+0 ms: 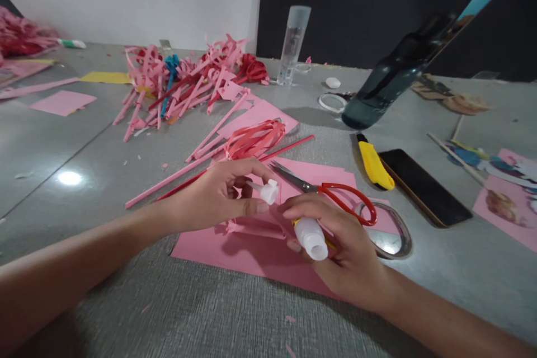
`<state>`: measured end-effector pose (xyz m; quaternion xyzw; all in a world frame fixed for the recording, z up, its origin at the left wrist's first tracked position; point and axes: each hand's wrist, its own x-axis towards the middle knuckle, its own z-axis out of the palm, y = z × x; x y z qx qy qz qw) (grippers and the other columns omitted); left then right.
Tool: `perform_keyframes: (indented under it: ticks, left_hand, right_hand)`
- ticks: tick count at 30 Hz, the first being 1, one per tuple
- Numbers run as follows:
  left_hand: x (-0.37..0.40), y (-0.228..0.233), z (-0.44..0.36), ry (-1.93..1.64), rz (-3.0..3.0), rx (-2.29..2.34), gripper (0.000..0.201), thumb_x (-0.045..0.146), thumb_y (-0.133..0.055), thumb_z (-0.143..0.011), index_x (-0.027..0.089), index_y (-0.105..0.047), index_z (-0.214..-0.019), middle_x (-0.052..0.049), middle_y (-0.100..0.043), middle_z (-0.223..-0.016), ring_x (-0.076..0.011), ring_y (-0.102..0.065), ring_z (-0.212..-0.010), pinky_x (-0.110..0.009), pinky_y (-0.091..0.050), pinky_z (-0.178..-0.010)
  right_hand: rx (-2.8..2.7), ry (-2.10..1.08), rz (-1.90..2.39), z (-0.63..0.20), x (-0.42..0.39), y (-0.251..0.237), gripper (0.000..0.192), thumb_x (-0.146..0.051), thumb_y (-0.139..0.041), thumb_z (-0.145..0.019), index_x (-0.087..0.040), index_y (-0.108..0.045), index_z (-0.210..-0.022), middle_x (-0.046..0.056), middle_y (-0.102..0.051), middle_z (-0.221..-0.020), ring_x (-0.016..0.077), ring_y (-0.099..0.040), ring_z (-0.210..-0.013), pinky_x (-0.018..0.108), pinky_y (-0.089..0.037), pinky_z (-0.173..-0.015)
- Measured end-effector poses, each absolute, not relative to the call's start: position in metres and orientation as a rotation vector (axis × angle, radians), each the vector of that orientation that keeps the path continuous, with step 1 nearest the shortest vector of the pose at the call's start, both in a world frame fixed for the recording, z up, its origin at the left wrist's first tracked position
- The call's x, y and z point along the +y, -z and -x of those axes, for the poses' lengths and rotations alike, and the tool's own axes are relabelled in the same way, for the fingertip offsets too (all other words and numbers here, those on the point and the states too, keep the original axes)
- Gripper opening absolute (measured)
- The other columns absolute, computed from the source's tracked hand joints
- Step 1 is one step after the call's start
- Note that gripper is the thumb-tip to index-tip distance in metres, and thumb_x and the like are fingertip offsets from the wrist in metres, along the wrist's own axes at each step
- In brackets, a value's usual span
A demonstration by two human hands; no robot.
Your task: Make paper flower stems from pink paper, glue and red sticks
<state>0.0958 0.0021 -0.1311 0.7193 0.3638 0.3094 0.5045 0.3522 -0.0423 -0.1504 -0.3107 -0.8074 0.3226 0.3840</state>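
My left hand point(218, 196) pinches a small white glue cap point(268, 191) between thumb and fingers. My right hand point(344, 251) grips a white glue bottle point(312, 238), lying sideways, its yellow label partly hidden by my fingers. Both hands hover over pink paper sheets point(235, 251) on the grey table. A folded pink paper piece point(251, 228) lies under my hands. Red-handled scissors point(331, 193) rest just beyond my right hand. A red paper-strip flower on a stem point(255, 140) lies behind my left hand.
A pile of pink and red paper sticks point(188, 81) lies at the back. A dark green bottle point(398, 72), a clear bottle point(293, 45), a yellow utility knife point(375, 165), a black phone point(423, 185) and a metal ring point(394, 235) are to the right. Printed pictures point(503, 190) lie far right.
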Motion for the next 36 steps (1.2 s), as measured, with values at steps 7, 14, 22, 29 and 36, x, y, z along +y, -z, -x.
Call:
perform_keyframes:
  ticks: [7, 14, 22, 29, 36]
  left_hand:
    - [-0.001, 0.132, -0.100, -0.671, -1.984, 1.017, 0.023, 0.025, -0.071, -0.089, 0.022, -0.066, -0.112, -0.003, -0.068, -0.106, -0.0084, -0.054, -0.069, -0.022, -0.045, -0.063]
    - [-0.001, 0.134, -0.102, -0.600, -2.218, 1.166, 0.020, 0.020, -0.068, -0.090, 0.019, -0.065, -0.110, -0.006, -0.071, -0.111, -0.0128, -0.059, -0.077, -0.026, -0.044, -0.065]
    - [0.001, 0.141, -0.102, -0.550, -2.237, 1.198, 0.019, 0.022, -0.069, -0.090, 0.019, -0.065, -0.107, -0.005, -0.069, -0.102, -0.0165, -0.061, -0.085, -0.028, -0.044, -0.069]
    - [0.002, 0.138, -0.103, -0.512, -2.082, 1.282, 0.022, 0.028, -0.069, -0.092, 0.021, -0.065, -0.112, 0.002, -0.061, -0.079, -0.0131, -0.058, -0.068, -0.026, -0.042, -0.062]
    - [0.002, 0.142, -0.101, -0.525, -2.077, 1.276, 0.023, 0.023, -0.069, -0.089, 0.022, -0.065, -0.112, 0.005, -0.058, -0.071, -0.0114, -0.055, -0.060, -0.025, -0.041, -0.057]
  right_hand:
    - [-2.039, -0.821, 0.792, -0.352, -0.043, 0.152, 0.046, -0.003, -0.065, -0.081, -0.027, -0.064, -0.121, 0.007, -0.071, -0.114, 0.0236, -0.068, -0.108, 0.041, -0.058, -0.090]
    - [-2.040, -0.802, 0.812, -0.350, -0.044, 0.150, 0.041, -0.006, -0.066, -0.084, -0.026, -0.065, -0.119, 0.005, -0.072, -0.111, 0.0199, -0.068, -0.103, 0.037, -0.057, -0.088]
    - [-1.995, -0.835, 0.808, -0.347, -0.043, 0.146, 0.034, -0.010, -0.068, -0.087, -0.024, -0.066, -0.118, 0.004, -0.074, -0.108, 0.0176, -0.070, -0.098, 0.033, -0.057, -0.085]
    - [-1.979, -0.837, 0.792, -0.349, -0.042, 0.148, 0.029, -0.015, -0.071, -0.089, -0.022, -0.068, -0.117, 0.004, -0.074, -0.107, 0.0148, -0.070, -0.099, 0.028, -0.056, -0.086]
    - [-1.974, -0.834, 0.795, -0.349, -0.043, 0.149, 0.029, -0.017, -0.071, -0.090, -0.023, -0.067, -0.118, 0.003, -0.074, -0.108, 0.0149, -0.071, -0.098, 0.028, -0.056, -0.085]
